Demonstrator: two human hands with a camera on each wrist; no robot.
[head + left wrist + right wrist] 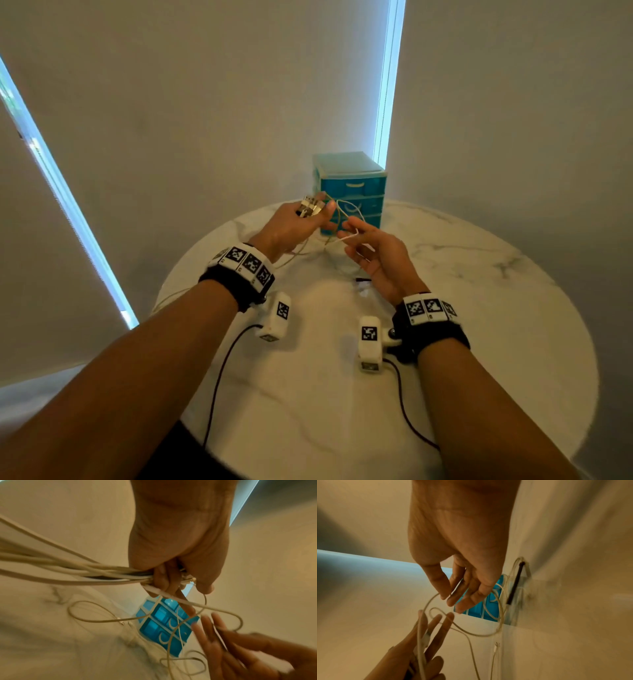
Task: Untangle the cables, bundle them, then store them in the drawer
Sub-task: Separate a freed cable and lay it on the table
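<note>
The left hand [291, 226] grips a bunch of thin white cables [72, 568] with their plug ends gathered at its fingertips, raised above the round white marble table [479, 308]. Just beside it, the right hand [373, 253] pinches one loose cable loop [429, 601] between thumb and fingers. Beyond both hands stands the small blue plastic drawer unit [356, 188], its drawers closed.

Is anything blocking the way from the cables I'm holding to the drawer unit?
Nothing stands on the table between the cables and the blue drawer unit, but all its drawers look closed, so one must be opened first.
</note>
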